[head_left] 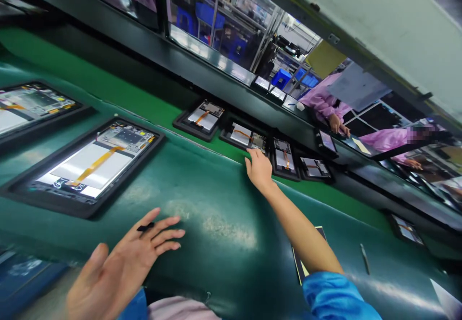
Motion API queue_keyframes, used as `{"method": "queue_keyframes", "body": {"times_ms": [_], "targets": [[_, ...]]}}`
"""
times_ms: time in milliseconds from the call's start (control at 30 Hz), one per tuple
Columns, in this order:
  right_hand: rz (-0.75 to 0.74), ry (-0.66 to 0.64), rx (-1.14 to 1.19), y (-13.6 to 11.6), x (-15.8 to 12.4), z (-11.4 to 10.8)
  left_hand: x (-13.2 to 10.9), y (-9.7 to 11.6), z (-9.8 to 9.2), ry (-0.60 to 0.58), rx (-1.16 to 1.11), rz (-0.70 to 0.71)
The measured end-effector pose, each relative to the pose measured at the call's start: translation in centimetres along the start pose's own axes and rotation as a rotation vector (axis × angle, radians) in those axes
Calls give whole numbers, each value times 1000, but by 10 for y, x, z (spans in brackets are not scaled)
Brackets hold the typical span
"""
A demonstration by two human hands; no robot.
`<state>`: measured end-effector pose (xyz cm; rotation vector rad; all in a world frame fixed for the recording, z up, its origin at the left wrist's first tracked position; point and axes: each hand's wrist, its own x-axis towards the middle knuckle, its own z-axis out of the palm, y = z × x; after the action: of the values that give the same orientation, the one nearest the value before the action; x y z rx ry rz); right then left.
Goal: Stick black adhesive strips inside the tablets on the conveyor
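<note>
My left hand (130,257) is raised over the near side of the green work surface, palm up and fingers spread. A small black piece (146,227) clings to its index finger. My right hand (259,170) reaches across to an opened tablet in a black tray (242,133). Its bent fingertips are at the tray's near edge; whether they grip it is hidden. Nearer, at left, a larger-looking opened tablet (103,161) lies in its black tray, showing a silver battery, an orange ribbon cable and a circuit board. Another opened tablet (32,101) is partly out of frame at far left.
More opened tablets in trays lie along the bright green strip (144,110), including one (204,116) left of my right hand and one (285,157) right of it. A thin metal tool (365,259) rests at right. Co-workers in pink sleeves (325,96) work beyond the dark rail.
</note>
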<state>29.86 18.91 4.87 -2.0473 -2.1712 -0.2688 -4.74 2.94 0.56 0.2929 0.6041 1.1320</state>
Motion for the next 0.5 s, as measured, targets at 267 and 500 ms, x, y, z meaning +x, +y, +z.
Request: {"method": "queue_keyframes", "body": {"times_ms": [267,500], "targets": [[163,-46,-95,130,-69,-17,0,5,14,-103,-90,-84],[165,-129,-127,183,-87,-12,-1,0,45,-415,-243,-32]]}}
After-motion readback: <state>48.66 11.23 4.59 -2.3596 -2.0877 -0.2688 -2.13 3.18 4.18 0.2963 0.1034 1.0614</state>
